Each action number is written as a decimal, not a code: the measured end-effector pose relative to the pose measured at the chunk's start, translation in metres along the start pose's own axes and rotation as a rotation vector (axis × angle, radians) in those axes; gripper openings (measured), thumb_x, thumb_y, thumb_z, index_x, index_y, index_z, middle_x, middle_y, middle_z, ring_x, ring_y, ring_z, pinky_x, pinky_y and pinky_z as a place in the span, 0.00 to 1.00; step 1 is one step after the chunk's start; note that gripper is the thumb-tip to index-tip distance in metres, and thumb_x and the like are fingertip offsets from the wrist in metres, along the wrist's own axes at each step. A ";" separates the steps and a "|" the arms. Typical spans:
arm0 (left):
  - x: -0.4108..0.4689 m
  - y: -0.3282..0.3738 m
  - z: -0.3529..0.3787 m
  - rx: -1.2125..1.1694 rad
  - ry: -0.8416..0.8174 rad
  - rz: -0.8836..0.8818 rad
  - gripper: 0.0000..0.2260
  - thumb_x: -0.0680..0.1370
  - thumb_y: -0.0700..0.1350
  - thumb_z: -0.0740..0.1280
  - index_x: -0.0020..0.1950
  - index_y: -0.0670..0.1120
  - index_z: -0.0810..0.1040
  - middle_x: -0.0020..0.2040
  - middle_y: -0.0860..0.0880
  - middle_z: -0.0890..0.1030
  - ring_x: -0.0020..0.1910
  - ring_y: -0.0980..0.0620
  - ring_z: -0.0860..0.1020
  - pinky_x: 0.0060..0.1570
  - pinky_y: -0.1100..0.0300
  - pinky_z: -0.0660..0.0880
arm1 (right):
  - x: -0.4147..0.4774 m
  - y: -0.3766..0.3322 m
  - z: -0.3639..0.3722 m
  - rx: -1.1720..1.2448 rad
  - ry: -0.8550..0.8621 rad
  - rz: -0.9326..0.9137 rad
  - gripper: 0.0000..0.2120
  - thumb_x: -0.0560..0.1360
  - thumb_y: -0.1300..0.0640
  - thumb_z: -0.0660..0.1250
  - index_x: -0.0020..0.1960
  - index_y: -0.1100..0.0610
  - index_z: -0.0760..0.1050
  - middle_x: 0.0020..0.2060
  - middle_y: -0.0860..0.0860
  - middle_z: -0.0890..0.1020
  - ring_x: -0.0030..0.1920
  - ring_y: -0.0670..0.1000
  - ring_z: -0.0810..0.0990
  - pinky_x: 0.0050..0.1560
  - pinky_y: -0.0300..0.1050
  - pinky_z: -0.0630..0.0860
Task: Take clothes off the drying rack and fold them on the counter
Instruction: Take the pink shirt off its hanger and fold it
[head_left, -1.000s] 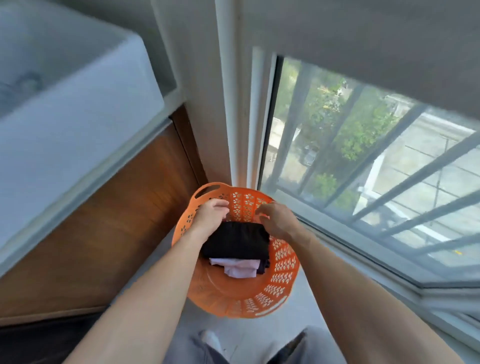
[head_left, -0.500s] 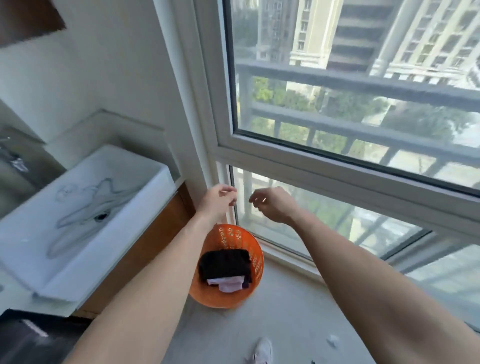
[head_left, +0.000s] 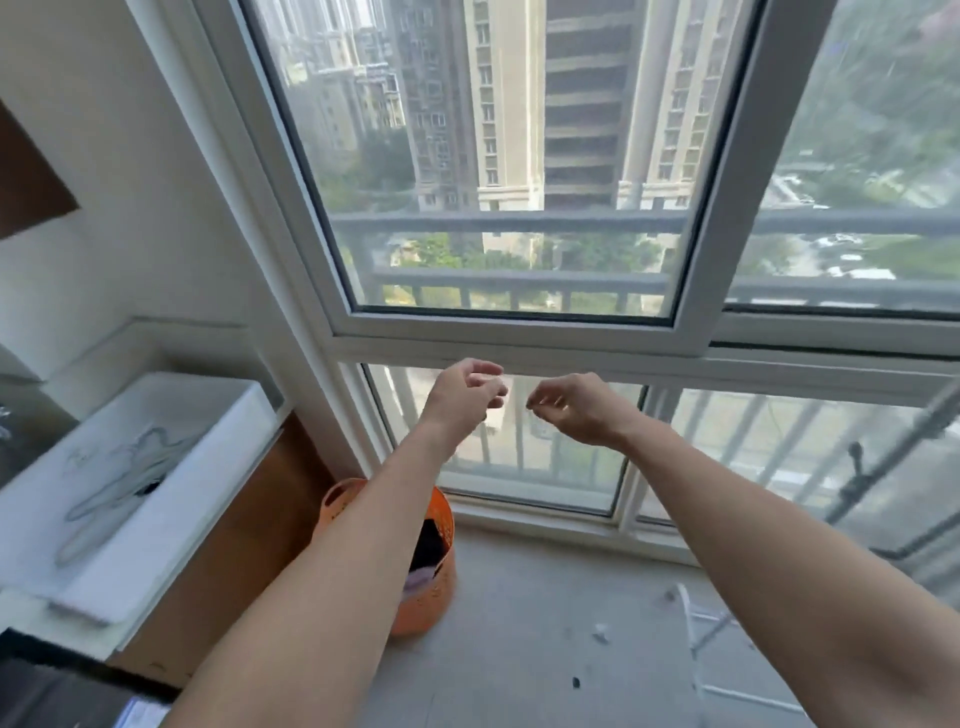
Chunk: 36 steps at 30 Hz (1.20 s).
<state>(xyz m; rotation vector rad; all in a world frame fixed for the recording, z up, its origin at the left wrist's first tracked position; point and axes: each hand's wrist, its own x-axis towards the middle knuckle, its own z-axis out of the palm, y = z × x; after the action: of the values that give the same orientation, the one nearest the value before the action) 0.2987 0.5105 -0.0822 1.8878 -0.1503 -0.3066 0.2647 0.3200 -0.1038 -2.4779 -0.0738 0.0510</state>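
Both hands up in front of the white-framed window (head_left: 519, 338), empty, fingers loosely curled: left hand (head_left: 464, 391), right hand (head_left: 576, 408), near each other but apart. Round orange perforated plastic basket (head_left: 434, 577) w/ folded dark clothes (head_left: 428, 540) sits on the floor below the window, under the left forearm, so left is nearer. Drying rack not clearly in view.

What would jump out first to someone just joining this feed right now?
Two bare forearms reach up mid-frame, the left hand and right hand loosely curled and empty in front of the big window. Below them, an orange laundry basket with dark and pale clothes sits on the floor beside the wooden cabinet, under a white sink at left.
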 end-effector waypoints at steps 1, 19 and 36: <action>-0.008 0.010 0.020 0.006 -0.028 0.018 0.08 0.81 0.41 0.65 0.58 0.48 0.78 0.51 0.46 0.85 0.50 0.49 0.84 0.53 0.52 0.79 | -0.018 0.010 -0.014 -0.007 -0.009 0.015 0.06 0.78 0.54 0.68 0.53 0.48 0.83 0.49 0.46 0.85 0.48 0.47 0.83 0.56 0.47 0.79; -0.095 0.185 0.439 -0.007 -0.546 0.233 0.10 0.83 0.42 0.64 0.56 0.37 0.79 0.43 0.40 0.83 0.42 0.43 0.84 0.45 0.53 0.83 | -0.282 0.274 -0.263 -0.007 0.090 0.191 0.07 0.77 0.58 0.68 0.53 0.56 0.82 0.41 0.49 0.84 0.40 0.47 0.84 0.44 0.41 0.82; -0.040 0.278 0.764 0.061 -0.690 0.324 0.06 0.83 0.44 0.65 0.57 0.45 0.79 0.47 0.44 0.86 0.43 0.51 0.84 0.46 0.57 0.76 | -0.381 0.525 -0.457 -0.154 0.234 0.396 0.08 0.78 0.57 0.65 0.51 0.49 0.82 0.39 0.43 0.84 0.41 0.44 0.82 0.50 0.45 0.80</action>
<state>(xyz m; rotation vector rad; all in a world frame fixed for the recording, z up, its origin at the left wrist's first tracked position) 0.0566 -0.2657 -0.0485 1.7125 -0.9253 -0.7229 -0.0693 -0.3985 -0.0592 -2.5957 0.5312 -0.0796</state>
